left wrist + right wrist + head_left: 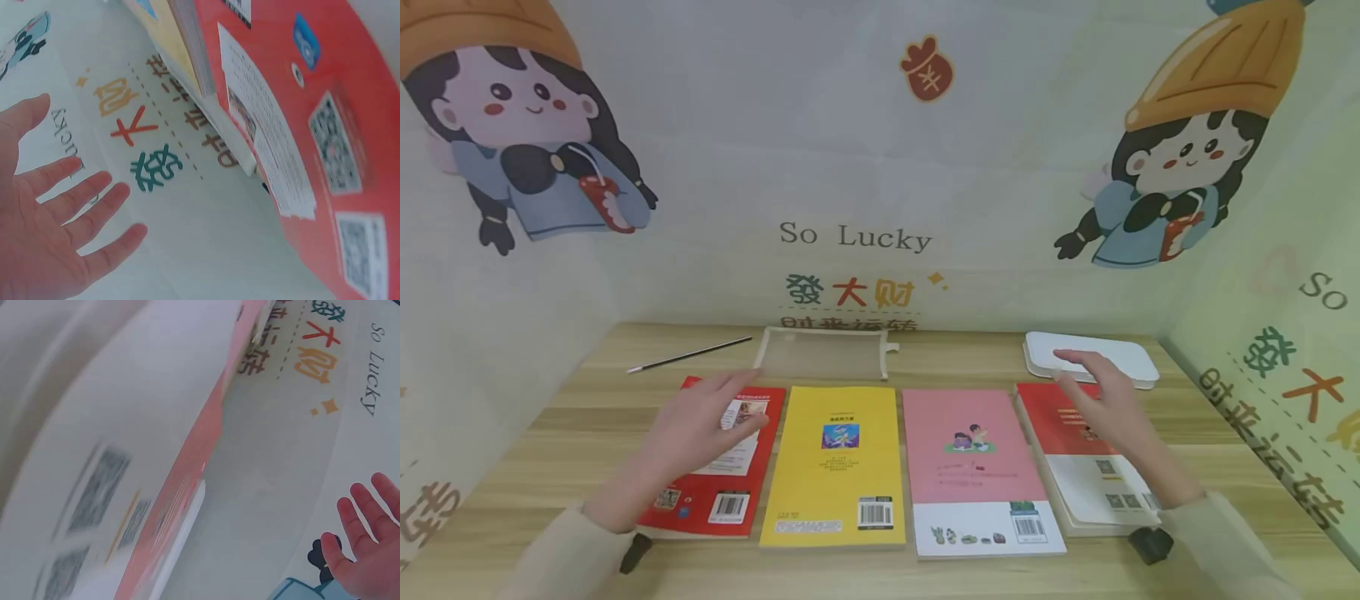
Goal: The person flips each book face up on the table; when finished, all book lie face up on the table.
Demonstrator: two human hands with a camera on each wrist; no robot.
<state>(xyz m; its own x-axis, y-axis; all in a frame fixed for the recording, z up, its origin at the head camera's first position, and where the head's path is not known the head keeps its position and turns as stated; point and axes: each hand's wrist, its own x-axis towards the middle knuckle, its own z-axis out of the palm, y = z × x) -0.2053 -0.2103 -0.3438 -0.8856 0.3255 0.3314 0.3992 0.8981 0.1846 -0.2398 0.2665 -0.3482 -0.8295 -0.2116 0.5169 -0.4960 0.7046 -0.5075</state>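
Observation:
My left hand [696,425] hovers over the red book [718,508] at the left end of a row, its fingers spread and holding nothing. In the left wrist view the same hand [62,212] shows a bare palm with the fingers apart. Over the red-and-white book [1093,483] at the row's right end is my right hand [1108,408], fingers extended toward a white case [1138,358]. The right wrist view shows its fingers [357,528] spread, with nothing gripped. Between the hands lie a yellow book [808,483] and a pink-and-white book [977,417].
A flat pouch [823,354] with a pale border lies behind the yellow book. To its left is a thin dark stick with a white tip [688,355]. Printed cloth [850,167] stands around the back and sides of the wooden table [542,467].

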